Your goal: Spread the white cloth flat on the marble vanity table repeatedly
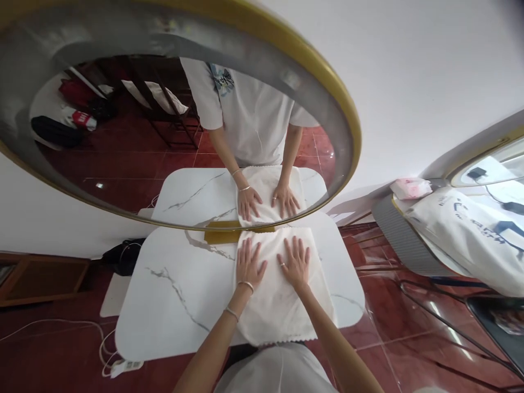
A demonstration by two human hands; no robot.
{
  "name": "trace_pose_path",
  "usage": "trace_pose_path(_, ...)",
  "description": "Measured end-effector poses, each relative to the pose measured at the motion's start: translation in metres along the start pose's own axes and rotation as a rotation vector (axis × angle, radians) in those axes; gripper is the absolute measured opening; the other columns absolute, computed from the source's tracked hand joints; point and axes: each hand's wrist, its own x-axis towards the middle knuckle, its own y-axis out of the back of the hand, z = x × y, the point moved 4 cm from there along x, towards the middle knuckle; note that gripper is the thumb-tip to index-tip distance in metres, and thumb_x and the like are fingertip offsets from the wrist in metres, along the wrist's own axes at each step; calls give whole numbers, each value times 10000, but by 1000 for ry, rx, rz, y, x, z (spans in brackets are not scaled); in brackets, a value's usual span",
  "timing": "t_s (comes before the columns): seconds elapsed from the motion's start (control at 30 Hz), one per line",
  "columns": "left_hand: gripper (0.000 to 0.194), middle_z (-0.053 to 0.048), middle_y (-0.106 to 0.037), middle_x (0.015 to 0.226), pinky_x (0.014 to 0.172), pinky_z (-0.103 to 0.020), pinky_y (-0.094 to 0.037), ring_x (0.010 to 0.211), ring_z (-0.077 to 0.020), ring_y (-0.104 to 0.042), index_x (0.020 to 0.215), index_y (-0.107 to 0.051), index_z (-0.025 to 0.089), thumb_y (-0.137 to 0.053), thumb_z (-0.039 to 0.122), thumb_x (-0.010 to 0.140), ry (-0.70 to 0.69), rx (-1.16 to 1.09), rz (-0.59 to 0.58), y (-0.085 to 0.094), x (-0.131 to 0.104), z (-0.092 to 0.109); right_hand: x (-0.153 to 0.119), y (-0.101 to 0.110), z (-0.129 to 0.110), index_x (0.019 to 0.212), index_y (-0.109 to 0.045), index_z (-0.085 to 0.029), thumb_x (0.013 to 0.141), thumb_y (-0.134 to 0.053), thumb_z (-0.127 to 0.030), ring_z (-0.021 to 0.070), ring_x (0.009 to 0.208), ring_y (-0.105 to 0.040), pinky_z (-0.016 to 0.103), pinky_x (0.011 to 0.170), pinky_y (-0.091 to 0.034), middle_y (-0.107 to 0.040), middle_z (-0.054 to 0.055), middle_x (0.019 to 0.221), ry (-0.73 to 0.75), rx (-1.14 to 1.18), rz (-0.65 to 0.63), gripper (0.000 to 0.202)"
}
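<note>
A white cloth [282, 311] with scalloped edges lies spread over the front part of a white marble-patterned table [164, 316]. Both my palms rest on it, fingers pointing away from me. My left hand [249, 265], with bracelets at the wrist, lies flat near the cloth's left edge, fingers apart. To its right, my right hand [295, 262] also presses flat, fingers spread, a ring on one finger. Neither hand grips the fabric. The cloth's near edge reaches the table's front, close to my body.
A large oval mirror [352, 125] with a gold frame leans over the table's far side and reflects my arms. At right, a second table holds a tissue pack [410, 188] and a printed white cloth bag [470, 234]. A power strip [126, 367] lies on the floor at left.
</note>
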Motion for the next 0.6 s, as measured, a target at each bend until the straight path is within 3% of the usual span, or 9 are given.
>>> trace_pose_path(0.13,684,-100,-65,1603,1141,-549,-243,1463,-317,-109,1506,-220,241,-480,437,904,121,31,26,28,-34,-64,-12,-9,-67,1521,-178,-260,943,-392,-480,312,1460,-93,548,1139,-137,-173,107,1584,134,38,-65,654)
trace_pose_path(0.27,643,-109,-119,1596,1134,-554,-251,1457,-319,-139,1492,-272,245,-459,443,909,182,84,7,56,-43,-135,-12,-22,-147,1503,-258,-228,935,-416,-482,293,1465,-77,501,1160,-142,-169,106,1585,371,132,-143,642)
trace_pose_path(0.37,629,-131,-134,1590,1137,-562,-235,1456,-329,-136,1484,-296,211,-446,427,912,189,103,0,65,-47,-165,-10,-32,-181,1502,-258,-218,946,-389,-483,282,1465,-90,498,1162,-134,-176,104,1584,409,154,-162,630)
trace_pose_path(0.47,568,-134,-168,1584,1141,-554,-225,1460,-314,-124,1479,-309,200,-390,359,940,110,76,-9,59,-64,-149,-10,-35,-180,1504,-236,-272,957,-373,-471,261,1466,-98,516,1161,-113,-163,63,1590,367,133,-154,598)
trace_pose_path(0.53,579,-126,-197,1579,1147,-549,-205,1462,-307,-118,1481,-305,221,-399,395,937,0,48,-34,50,-79,-115,-13,-33,-161,1497,-255,-296,952,-395,-477,267,1467,-88,521,1158,-120,-158,54,1592,309,103,-132,591)
trace_pose_path(0.6,729,-148,-188,1578,1150,-570,-159,1459,-339,-111,1494,-270,211,-471,545,877,-110,19,-63,38,-92,-74,-17,-28,-130,1489,-285,-296,937,-437,-482,299,1466,-63,523,1152,-148,-114,62,1599,212,60,-86,602)
